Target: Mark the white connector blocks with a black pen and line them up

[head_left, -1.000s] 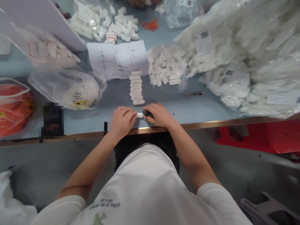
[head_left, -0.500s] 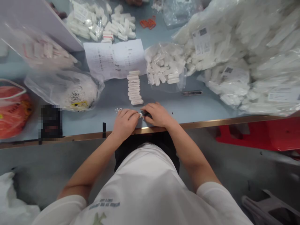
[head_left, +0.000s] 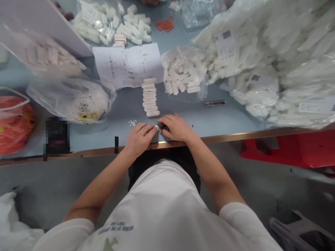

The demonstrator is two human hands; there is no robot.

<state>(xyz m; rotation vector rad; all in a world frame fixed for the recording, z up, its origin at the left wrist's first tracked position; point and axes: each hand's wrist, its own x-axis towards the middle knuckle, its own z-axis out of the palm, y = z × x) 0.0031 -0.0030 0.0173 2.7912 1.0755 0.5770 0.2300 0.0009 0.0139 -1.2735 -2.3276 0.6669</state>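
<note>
The fingers [head_left: 148, 131] of the left hand [head_left: 138, 139] and the right hand [head_left: 176, 128] are curled inward and closed from both sides on a small white tag [head_left: 157, 128]. The tag sits near the centre of the front edge of the table [head_left: 123, 108]. A dark item [head_left: 164, 127] lies under the right fingertips; its form is hidden.

In the head view, the extent of the work is shown by the layout. A short row of white tags [head_left: 149, 97] lies squared side by side just behind the hands, running toward the back of the table. Small white fragments [head_left: 132, 122] lie just beyond the left hand. The bulk of the stock is bagged: a clear bag of loose white pieces [head_left: 183, 71] lies right of the row, and large labelled bags [head_left: 264, 69] fill the right rear corner.

A printed sheet [head_left: 127, 66] lies behind the row, and a slim metal tool [head_left: 214, 103] lies near the right bags. An orange-red bag [head_left: 14, 125] sits at the left edge. Beyond the front edge, a red plastic stool [head_left: 282, 148] stands on the grey floor [head_left: 39, 198].
</note>
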